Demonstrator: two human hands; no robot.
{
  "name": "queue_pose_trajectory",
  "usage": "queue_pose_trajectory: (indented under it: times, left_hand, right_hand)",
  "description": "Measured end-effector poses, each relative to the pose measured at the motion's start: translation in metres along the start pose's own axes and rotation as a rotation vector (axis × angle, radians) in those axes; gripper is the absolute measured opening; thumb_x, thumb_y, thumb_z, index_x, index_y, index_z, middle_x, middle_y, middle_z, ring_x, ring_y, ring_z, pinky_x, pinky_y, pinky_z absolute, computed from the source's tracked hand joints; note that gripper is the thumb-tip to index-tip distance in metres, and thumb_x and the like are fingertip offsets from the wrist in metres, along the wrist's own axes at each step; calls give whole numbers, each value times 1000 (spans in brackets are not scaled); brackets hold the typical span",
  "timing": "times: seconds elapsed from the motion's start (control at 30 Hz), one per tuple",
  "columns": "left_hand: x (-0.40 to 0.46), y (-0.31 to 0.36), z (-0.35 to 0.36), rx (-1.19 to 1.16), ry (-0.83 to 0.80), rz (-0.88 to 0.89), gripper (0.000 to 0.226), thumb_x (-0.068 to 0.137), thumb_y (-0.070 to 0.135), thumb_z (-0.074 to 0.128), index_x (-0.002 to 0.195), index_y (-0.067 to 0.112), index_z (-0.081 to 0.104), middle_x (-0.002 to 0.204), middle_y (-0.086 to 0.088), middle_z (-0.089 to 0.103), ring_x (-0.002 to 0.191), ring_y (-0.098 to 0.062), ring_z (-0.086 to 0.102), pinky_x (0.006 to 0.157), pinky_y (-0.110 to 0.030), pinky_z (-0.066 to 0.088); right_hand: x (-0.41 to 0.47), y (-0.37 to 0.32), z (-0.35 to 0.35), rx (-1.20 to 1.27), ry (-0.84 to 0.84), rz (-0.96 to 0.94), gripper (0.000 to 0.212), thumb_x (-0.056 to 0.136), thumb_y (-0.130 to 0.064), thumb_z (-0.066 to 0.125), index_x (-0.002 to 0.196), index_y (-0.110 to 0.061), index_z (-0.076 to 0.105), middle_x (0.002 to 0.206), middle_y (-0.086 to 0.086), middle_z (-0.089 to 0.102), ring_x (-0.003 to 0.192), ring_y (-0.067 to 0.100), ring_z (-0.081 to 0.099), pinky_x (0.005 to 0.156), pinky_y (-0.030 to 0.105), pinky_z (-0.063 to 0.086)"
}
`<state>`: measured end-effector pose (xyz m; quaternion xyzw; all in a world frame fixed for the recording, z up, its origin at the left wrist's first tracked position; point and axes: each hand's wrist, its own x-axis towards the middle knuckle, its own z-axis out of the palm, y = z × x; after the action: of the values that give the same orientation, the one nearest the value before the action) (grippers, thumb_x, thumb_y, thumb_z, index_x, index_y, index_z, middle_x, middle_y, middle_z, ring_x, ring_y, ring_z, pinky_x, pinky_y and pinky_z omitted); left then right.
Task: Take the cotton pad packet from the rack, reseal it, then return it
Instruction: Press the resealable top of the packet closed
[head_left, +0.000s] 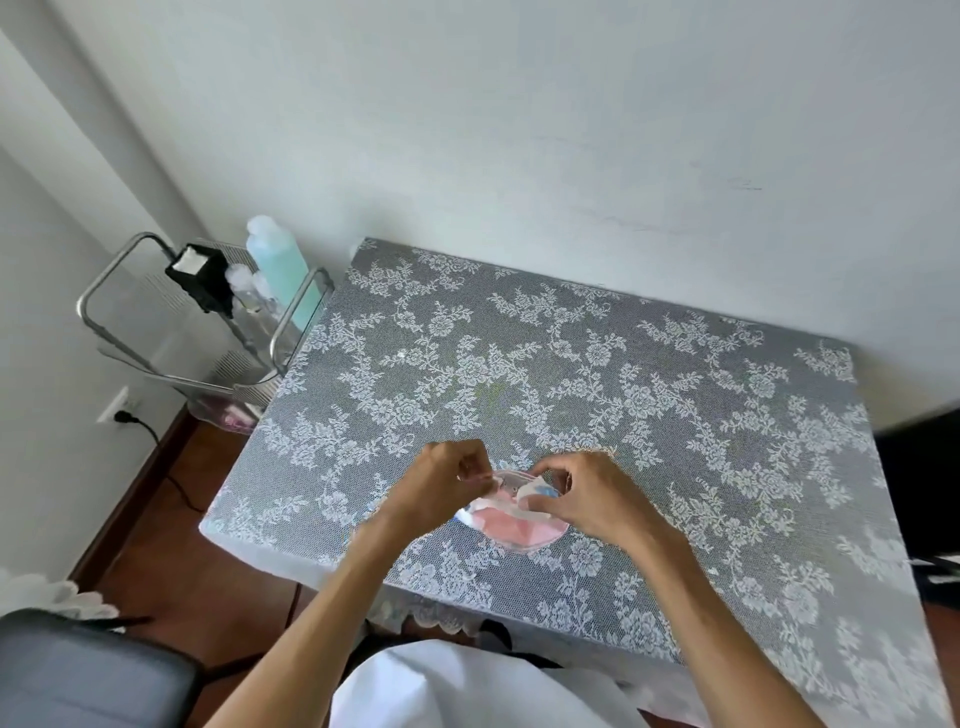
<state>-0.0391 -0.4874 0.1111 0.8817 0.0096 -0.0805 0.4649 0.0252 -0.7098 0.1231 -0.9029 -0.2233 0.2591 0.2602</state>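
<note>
Currently both hands pinching packet top edge.
Left hand (447, 480) fingers closed at 9 o'clock, right hand (582, 493) at 3; cotton pad packet (519, 525) pink, clear top, on the lace-covered table (623, 364).

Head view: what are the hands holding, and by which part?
Both hold the cotton pad packet by its top edge: left hand pinches the left end, right hand the right end. Its lower part lies on the table.
</note>
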Motion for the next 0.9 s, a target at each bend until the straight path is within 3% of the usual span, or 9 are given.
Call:
queue_pose_trajectory:
  times: [0.13, 0.2, 0.3, 0.4, 0.47, 0.6, 0.73, 0.8, 0.9]
  left_hand:
    - [1, 3, -7, -47, -64, -20, 5, 86, 23, 72, 88, 23, 68, 79, 4, 70, 71, -11, 64, 64, -27, 56]
    - [0, 3, -16, -116, -168, -38, 14, 89, 21, 69, 101, 16, 70, 90, -4, 72, 82, -18, 68, 73, -30, 58]
    - [-3, 3, -26, -219, -260, -42, 27, 88, 10, 69, 116, 7, 67, 102, -14, 71, 91, -17, 68, 79, -23, 56]
    - [-2, 5, -28, -198, -241, -41, 28, 85, 6, 71, 113, 6, 68, 101, -19, 69, 92, -25, 67, 82, -29, 58]
    - [-1, 5, -26, -169, -211, -46, 24, 83, 7, 73, 107, 11, 71, 96, -15, 69, 86, -22, 66, 82, -31, 58]
    - [0, 3, -18, -50, -138, -34, 21, 83, 9, 73, 98, 24, 71, 85, 0, 66, 74, -7, 60, 69, -17, 54]
    - [4, 6, -13, -5, -70, -20, 21, 84, 8, 71, 96, 25, 71, 78, 9, 64, 69, 2, 57, 63, -9, 48]
    - [6, 8, -12, -6, -91, -34, 17, 85, 13, 71, 98, 23, 70, 81, 9, 66, 75, -4, 63, 67, -12, 53]
    - [7, 5, -16, 6, -189, -93, 13, 87, 27, 70, 98, 20, 71, 89, 6, 71, 83, -9, 67, 76, -26, 58]
  right_hand:
    - [3, 0, 3, 26, 33, 17, 21, 84, -35, 72, 102, -26, 70, 69, -10, 60, 47, 2, 45, 37, 13, 31]
    - [2, 0, 2, 47, 39, 30, 19, 84, -33, 71, 101, -24, 71, 67, -10, 58, 44, 2, 43, 34, 11, 30]
    - [2, 2, -1, 88, 32, 51, 17, 85, -28, 72, 101, -24, 70, 69, -9, 57, 45, 0, 46, 34, 9, 33]
    - [2, 1, -2, 84, 7, 56, 17, 84, -27, 72, 101, -24, 69, 73, -5, 60, 46, 2, 49, 35, 10, 34]
    - [3, 1, -2, 85, 5, 70, 17, 84, -27, 72, 100, -25, 69, 74, -3, 61, 45, 4, 49, 35, 10, 35]
    - [3, 4, -2, 53, -3, 82, 19, 84, -30, 72, 102, -27, 69, 71, -4, 62, 46, 4, 48, 37, 15, 38]
    - [4, 5, 0, -10, -3, 47, 31, 81, -34, 75, 111, -32, 66, 78, -7, 62, 52, 4, 50, 42, 17, 42]
    - [5, 3, 0, -60, 27, 12, 27, 81, -36, 73, 107, -33, 67, 91, -9, 63, 61, 7, 58, 49, 21, 52]
    - [7, 2, 0, -27, 65, 4, 16, 85, -33, 70, 100, -31, 69, 87, -11, 62, 57, 9, 61, 44, 25, 54]
